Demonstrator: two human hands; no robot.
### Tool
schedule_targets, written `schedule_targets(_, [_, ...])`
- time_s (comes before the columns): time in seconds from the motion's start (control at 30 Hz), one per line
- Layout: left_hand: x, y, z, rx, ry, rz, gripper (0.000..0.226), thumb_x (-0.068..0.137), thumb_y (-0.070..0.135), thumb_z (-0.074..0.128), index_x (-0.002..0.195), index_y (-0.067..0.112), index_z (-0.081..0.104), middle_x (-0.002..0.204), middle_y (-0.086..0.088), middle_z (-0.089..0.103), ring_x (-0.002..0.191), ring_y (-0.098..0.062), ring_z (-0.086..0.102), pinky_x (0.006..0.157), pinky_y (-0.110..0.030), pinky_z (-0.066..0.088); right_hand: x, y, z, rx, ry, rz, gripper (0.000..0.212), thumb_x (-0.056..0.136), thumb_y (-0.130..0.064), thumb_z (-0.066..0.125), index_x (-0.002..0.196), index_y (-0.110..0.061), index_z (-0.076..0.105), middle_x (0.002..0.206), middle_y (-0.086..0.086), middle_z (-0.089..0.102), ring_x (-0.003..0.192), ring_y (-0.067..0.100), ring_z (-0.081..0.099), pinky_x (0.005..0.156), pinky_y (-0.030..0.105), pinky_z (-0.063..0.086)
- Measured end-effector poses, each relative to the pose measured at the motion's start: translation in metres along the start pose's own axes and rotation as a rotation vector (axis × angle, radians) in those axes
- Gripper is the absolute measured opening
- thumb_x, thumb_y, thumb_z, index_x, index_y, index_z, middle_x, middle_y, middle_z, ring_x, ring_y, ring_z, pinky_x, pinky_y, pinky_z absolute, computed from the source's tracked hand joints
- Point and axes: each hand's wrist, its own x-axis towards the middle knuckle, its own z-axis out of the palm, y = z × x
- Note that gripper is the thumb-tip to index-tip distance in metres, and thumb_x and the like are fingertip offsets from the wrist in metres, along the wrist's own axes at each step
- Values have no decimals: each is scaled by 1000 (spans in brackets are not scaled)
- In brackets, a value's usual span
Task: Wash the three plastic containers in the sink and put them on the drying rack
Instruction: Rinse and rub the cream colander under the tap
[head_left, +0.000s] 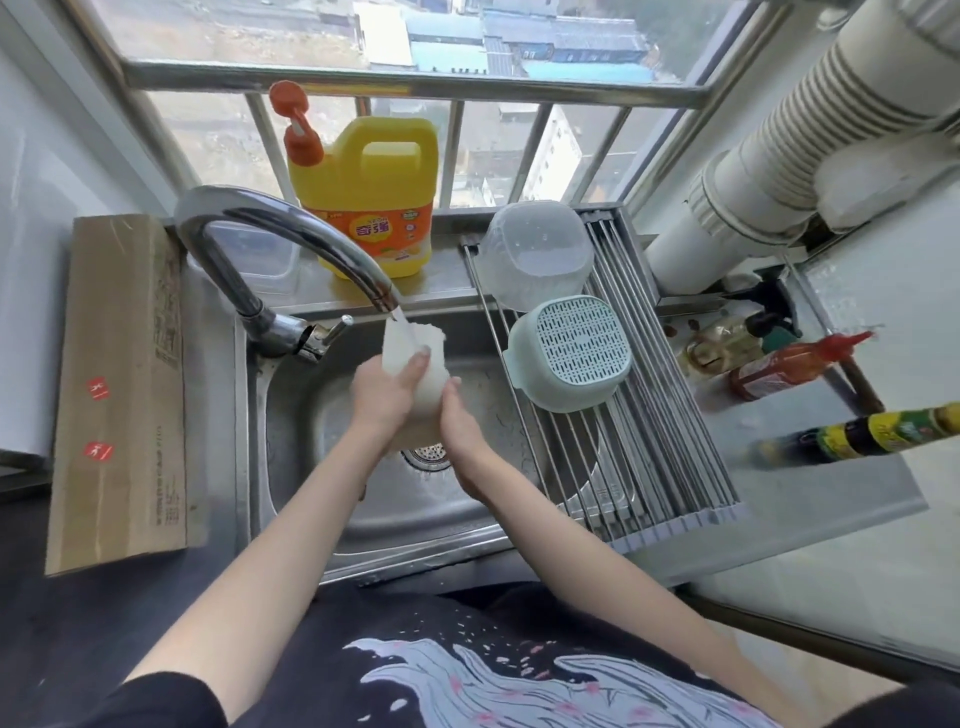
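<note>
Over the steel sink (311, 499) I hold a white plastic container (415, 345) under running water from the tap (291, 244). My left hand (387, 392) grips its left side with the fingers over it. My right hand (460, 421) supports it from the lower right. On the drying rack (649, 441) lie two upside-down containers: a clear one (535, 254) at the back and a pale green strainer basket (569, 353) in front of it.
A yellow dish soap jug (363, 192) with an orange pump stands on the ledge behind the sink. A cardboard box (119, 389) lies left of the sink. Sauce bottles (795, 364) and a dark bottle (872, 431) lie on the counter to the right.
</note>
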Motion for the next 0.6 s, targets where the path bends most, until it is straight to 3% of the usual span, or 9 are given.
schedule_targets(0.07, [7,5,-3,87,62,10,35,92,32,57,104,1,67,104,-18,68,97,-32,62,70,-28,37,4,-15,0,-106,-2,-183,49,105,-33,15,152,-19,11,159,1,14,147,17,11,120,36,10])
schedule_targets(0.1, [10,8,-5,119,89,16,35,93,31,54,105,0,66,107,-19,67,100,-33,61,73,-29,38,6,-21,2,-134,-21,-262,52,105,-33,20,153,-19,8,160,1,10,147,17,7,120,38,8])
schedule_targets(0.2, [23,20,-13,65,44,-1,33,94,28,50,108,4,66,105,-14,67,93,-28,60,75,-29,42,11,-34,13,-179,27,-347,85,84,-66,43,152,-28,9,158,-1,20,145,19,21,117,45,21])
schedule_targets(0.27, [28,27,-20,-152,-101,-64,31,94,28,50,109,5,65,104,-12,68,93,-27,62,78,-33,49,12,-36,18,-168,73,-418,82,83,-64,45,151,-30,14,156,-1,26,141,18,28,115,45,26])
schedule_targets(0.33, [27,28,-28,-394,-287,-123,29,92,26,52,108,7,66,108,-13,70,98,-27,66,90,-39,53,16,-41,16,-73,118,-452,64,94,-47,44,150,-26,22,153,2,31,137,16,34,114,37,29])
schedule_targets(0.43, [10,20,-29,-402,-452,-67,20,91,28,60,104,16,68,99,-5,72,87,-18,68,73,-30,57,21,-48,13,100,179,-354,48,102,-32,37,147,-16,31,146,9,41,128,18,44,104,29,37])
schedule_targets(0.5, [1,14,-23,-256,-367,-5,19,88,36,62,94,19,70,85,1,72,77,-15,65,65,-27,52,18,-50,17,135,217,-296,48,103,-31,35,147,-12,30,144,12,43,126,21,46,99,25,36])
schedule_targets(0.6, [2,1,-20,-142,-109,101,33,87,46,56,83,16,67,78,-1,68,75,-16,60,68,-30,46,15,-45,21,-3,203,-302,51,103,-34,32,150,-16,23,147,11,42,131,26,42,102,28,32])
